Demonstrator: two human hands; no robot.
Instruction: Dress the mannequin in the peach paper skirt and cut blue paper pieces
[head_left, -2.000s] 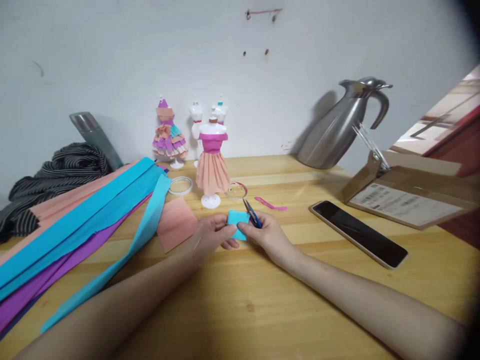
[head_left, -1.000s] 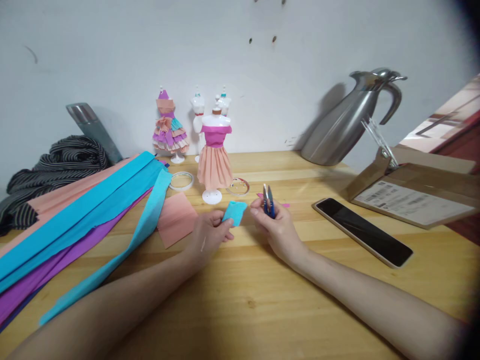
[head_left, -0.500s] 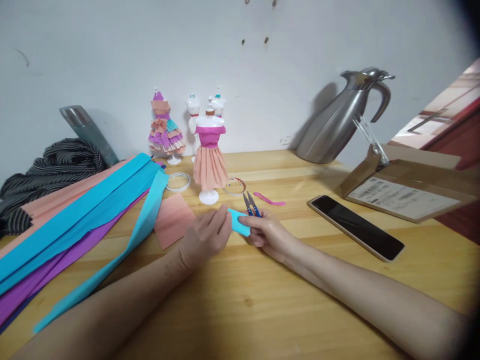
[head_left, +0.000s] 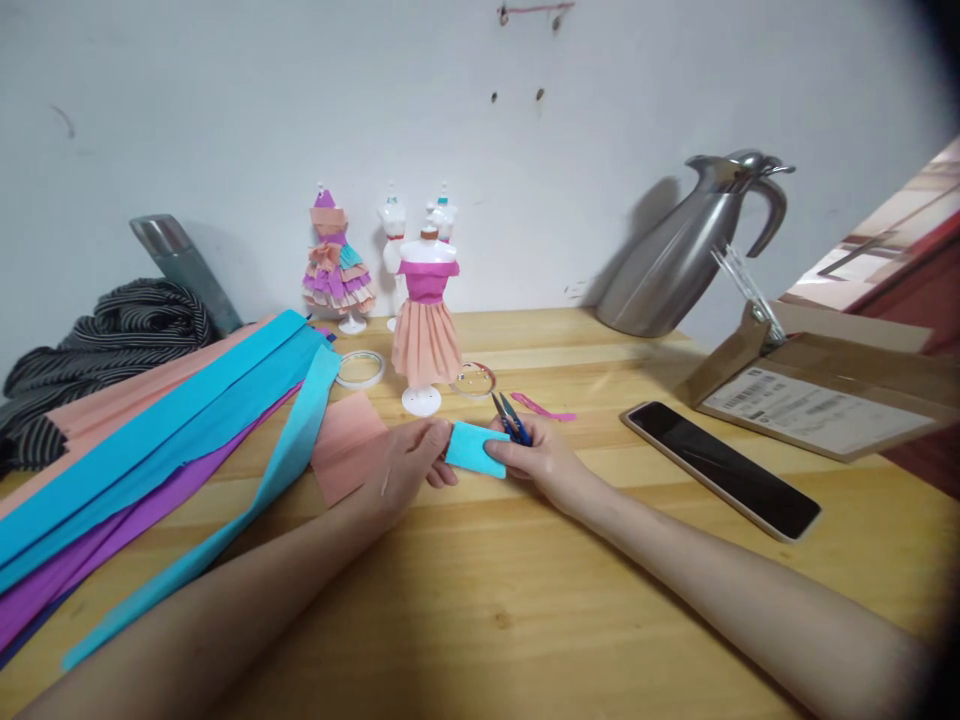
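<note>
Between my two hands is a small blue piece of crepe paper [head_left: 475, 449], lying nearly flat. My left hand [head_left: 412, 460] pinches its left edge. My right hand [head_left: 544, 462] grips its right end with the thumb on top, and also holds blue-handled thread snips [head_left: 513, 420], blades pointing up and away. Just beyond stands a small white mannequin [head_left: 428, 250] in a pink top and a pleated peach skirt [head_left: 427, 343]. A peach paper square [head_left: 346, 445] lies beside my left hand, partly covered by it.
Long crepe paper strips [head_left: 195, 420] spread over the left side. Behind are a ruffled dress on a stand [head_left: 337, 265], a tape roll [head_left: 361, 370] and a pink scrap [head_left: 544, 408]. To the right are a phone [head_left: 721, 468], a cardboard box [head_left: 825, 390] and a steel jug [head_left: 671, 250].
The blue paper now shows wider and flatter between my hands. My left hand has turned and shifted slightly left, its fingers less curled over the edge. The camera view has tilted a little.
</note>
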